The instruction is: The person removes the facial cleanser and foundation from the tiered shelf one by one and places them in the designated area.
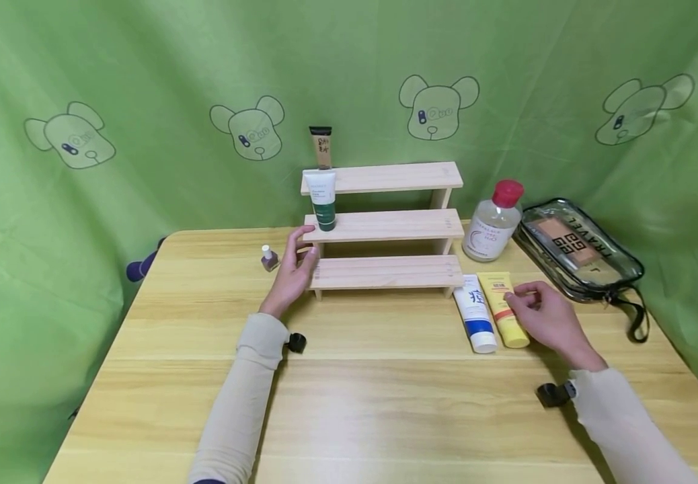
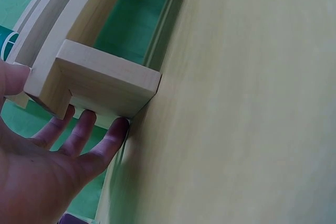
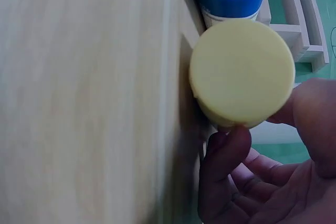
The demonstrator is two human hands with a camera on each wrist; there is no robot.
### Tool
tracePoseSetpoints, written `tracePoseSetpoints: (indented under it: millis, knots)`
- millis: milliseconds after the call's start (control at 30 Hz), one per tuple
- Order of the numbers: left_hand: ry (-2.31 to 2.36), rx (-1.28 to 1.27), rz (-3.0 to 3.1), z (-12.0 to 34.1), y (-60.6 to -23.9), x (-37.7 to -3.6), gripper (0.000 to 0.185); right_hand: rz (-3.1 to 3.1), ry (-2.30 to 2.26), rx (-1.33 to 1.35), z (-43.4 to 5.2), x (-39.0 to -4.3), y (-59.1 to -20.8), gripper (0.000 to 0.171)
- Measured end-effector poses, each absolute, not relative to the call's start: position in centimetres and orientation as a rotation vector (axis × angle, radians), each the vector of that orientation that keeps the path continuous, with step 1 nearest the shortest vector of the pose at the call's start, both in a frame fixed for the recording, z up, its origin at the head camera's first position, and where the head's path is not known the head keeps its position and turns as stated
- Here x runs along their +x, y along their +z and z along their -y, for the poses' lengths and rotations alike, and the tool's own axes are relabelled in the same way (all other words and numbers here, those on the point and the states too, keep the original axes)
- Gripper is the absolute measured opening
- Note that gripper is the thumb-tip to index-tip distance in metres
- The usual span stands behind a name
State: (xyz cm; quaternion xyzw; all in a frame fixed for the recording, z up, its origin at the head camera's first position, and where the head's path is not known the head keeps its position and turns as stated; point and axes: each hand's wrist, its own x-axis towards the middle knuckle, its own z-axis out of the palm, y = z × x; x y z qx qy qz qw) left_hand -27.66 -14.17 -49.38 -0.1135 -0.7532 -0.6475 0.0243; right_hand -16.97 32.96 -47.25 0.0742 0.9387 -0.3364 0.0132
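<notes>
My left hand [image 1: 296, 267] rests with straight fingers against the left end of a three-tier wooden shelf [image 1: 385, 272]. In the left wrist view, the fingers [image 2: 79, 137] reach under the shelf's side piece [image 2: 105, 80]. My right hand [image 1: 533, 306] lies at the right of the table, its thumb and fingers curled round a yellow tube [image 1: 502, 306] lying flat. The right wrist view shows the tube's round cap [image 3: 241, 69] between my thumb and a fingertip [image 3: 226, 145]. A white and blue tube [image 1: 475, 312] lies just left of it.
A green and white tube [image 1: 323, 202] stands on the middle tier and a beige tube [image 1: 321, 148] on the top. A nail polish bottle [image 1: 269, 258] stands left of the shelf. A red-capped clear bottle [image 1: 494, 225] and a clear travel pouch [image 1: 579, 249] sit at the right.
</notes>
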Motion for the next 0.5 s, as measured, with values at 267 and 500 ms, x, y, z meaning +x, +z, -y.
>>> tracePoseSetpoints:
  millis: [267, 500]
  knots:
    - [-2.005, -0.382, 2.304, 14.2, -49.7, -27.7, 0.049, -2.887, -1.005, 0.213, -33.0, -16.9, -46.6, 0.061]
    - [-2.003, -0.38, 2.32, 14.3, -49.4, -27.7, 0.049, -2.91, -1.084, 0.144, -32.9, -16.9, -45.5, 0.061]
